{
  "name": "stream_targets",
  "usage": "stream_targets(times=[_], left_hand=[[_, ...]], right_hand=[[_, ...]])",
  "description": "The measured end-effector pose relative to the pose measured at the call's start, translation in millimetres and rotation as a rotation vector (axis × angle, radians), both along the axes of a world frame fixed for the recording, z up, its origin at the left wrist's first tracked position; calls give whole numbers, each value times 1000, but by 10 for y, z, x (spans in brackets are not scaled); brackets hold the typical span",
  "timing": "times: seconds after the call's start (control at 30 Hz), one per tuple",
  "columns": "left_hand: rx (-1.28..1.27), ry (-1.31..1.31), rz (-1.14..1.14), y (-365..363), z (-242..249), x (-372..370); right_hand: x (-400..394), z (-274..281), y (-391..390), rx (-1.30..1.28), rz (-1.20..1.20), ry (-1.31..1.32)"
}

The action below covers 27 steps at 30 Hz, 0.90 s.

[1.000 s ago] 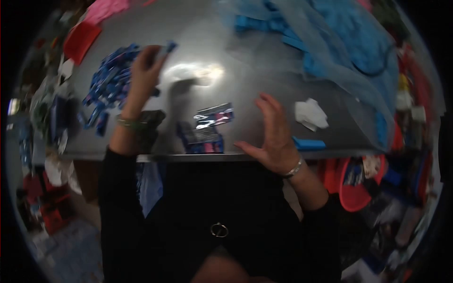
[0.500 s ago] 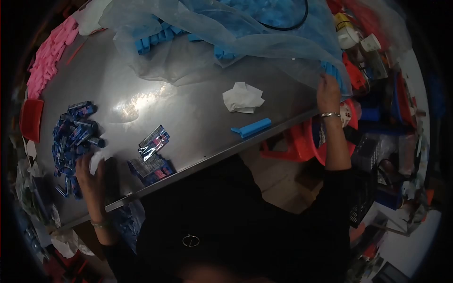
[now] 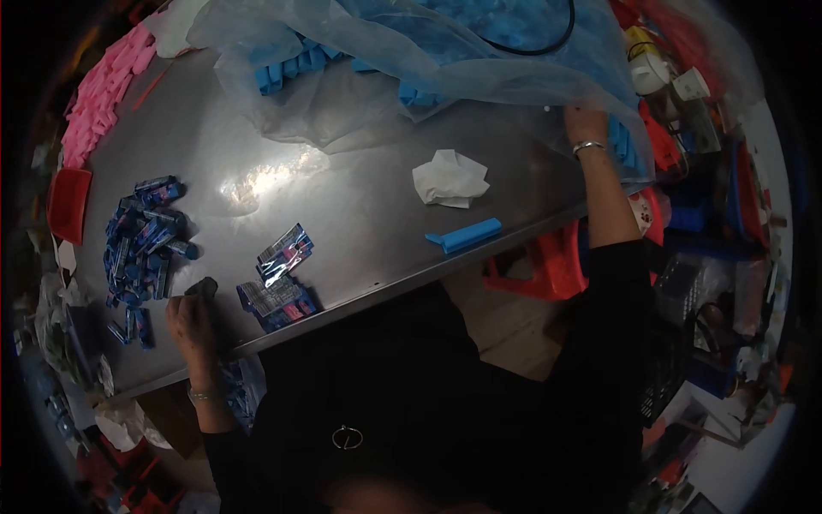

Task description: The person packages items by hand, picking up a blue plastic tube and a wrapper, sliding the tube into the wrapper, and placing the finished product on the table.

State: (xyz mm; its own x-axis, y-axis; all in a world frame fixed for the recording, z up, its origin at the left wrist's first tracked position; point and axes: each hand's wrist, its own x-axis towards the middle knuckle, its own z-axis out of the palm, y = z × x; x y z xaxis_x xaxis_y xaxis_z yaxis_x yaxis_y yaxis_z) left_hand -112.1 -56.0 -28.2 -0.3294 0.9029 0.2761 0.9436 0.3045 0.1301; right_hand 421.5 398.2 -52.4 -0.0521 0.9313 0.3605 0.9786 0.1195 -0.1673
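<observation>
My left hand is low over the metal table's left part, its fingers drawn together at a small dark lump whose kind I cannot make out. Just beyond it lies a heap of small blue wrapped packets. Flat printed blue wrappers rest to its right, one of them shiny. My right hand is at the edge of a clear plastic bag, beside blue folded pieces; its fingertips are hidden. Nearer me are a single blue folded strip and a crumpled white tissue.
Pink pieces are piled at the far left above a red tray. More blue pieces lie under the bag. The metal table's front edge runs before me. A red stool and white cups are at the right.
My left hand has moved right, away from the packet heap, and its spread fingers have closed. My right hand has reached further in at the bag's edge. The whole view has shifted slightly.
</observation>
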Motion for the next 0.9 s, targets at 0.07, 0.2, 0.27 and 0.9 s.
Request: stream_targets(times=[0.07,0.2,0.27,0.9], left_hand=[[2,27,4,11,0,36],[-9,50,-2,-12,-65,-13],[-7,0,7,28,-11,33],[37,-516,-246,919,107,845]], right_hand=[[131,-228,254,51,89,-126],[66,-179,273,25,85,-175],[180,-182,290,51,85,-220],[-1641,814,-2049,-848,634,1107]])
